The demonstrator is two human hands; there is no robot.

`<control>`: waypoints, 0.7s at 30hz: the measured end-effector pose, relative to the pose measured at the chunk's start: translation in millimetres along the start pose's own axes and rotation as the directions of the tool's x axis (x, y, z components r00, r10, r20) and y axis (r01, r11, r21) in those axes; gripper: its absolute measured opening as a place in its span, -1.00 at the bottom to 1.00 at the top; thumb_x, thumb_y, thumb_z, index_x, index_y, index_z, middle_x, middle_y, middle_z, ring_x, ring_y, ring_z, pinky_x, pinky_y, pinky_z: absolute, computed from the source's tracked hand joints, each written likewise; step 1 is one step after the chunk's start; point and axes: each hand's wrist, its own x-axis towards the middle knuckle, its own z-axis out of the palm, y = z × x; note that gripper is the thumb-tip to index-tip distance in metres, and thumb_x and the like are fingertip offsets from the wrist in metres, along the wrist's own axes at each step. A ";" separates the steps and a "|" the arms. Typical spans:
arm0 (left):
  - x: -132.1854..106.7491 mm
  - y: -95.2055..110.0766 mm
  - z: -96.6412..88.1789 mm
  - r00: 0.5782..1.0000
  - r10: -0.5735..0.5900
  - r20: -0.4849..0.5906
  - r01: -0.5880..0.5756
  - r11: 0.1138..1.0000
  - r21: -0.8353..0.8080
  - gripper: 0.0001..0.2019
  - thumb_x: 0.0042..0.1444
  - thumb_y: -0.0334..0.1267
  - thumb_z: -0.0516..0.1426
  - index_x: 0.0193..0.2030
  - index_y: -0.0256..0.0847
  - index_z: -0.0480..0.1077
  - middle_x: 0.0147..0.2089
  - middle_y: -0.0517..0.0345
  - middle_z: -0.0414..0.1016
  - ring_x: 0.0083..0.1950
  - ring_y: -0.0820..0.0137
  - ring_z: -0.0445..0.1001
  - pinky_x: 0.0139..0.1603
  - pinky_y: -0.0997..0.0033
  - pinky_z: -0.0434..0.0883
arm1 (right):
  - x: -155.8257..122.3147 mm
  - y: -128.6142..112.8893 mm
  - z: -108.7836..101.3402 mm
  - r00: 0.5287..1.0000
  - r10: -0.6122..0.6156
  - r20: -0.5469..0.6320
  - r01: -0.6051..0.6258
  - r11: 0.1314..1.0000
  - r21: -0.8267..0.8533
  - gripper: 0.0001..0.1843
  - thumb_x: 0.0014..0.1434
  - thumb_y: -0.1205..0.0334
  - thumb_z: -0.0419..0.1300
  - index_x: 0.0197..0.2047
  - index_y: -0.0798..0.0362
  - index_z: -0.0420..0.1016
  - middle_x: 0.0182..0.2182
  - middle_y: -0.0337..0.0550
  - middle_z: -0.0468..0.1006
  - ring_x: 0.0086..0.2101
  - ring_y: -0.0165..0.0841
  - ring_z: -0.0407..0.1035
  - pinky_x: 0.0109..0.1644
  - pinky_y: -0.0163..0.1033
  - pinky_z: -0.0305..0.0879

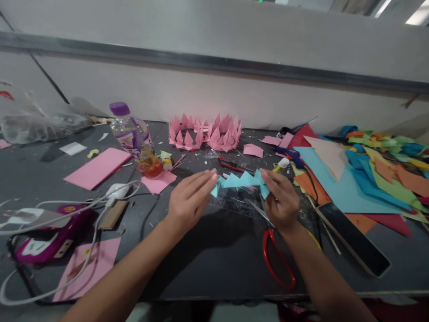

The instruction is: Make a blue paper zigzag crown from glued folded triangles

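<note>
Between my two hands stretches a light blue folded paper strip (241, 180) with a zigzag, pointed upper edge, raised over the dark table. My left hand (191, 201) pinches its left end between thumb and fingers. At the other end, my right hand (280, 199) grips the folded paper, and its fingers partly cover that end. Red-handled scissors (277, 264) lie just below my right hand, blades pointing up and left. Behind the strip are a red-and-black cutter (231, 164) and a yellow glue stick (281, 164).
Two rings of pink folded-paper points (204, 134) stand by the wall. Left are a purple-capped bottle (134, 138), pink paper (98, 167), white cables (97, 232) and a purple device (50, 241). Right are a blue glue gun (291, 155), a phone (351, 237) and coloured sheets (338, 188).
</note>
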 end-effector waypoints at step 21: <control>11.0 24.9 1.4 0.977 0.215 -0.020 -0.213 0.976 0.047 -0.94 0.10 -0.42 0.19 -0.35 -0.19 0.43 -0.43 0.28 0.55 -0.41 0.52 0.49 -0.38 0.53 0.41 | -1.5 -29.1 -4.7 0.978 -0.171 0.120 0.164 0.984 0.065 -0.31 0.11 0.53 0.00 0.29 -0.07 0.09 -0.20 -0.08 0.36 -0.17 -0.30 0.33 -0.10 -0.18 0.34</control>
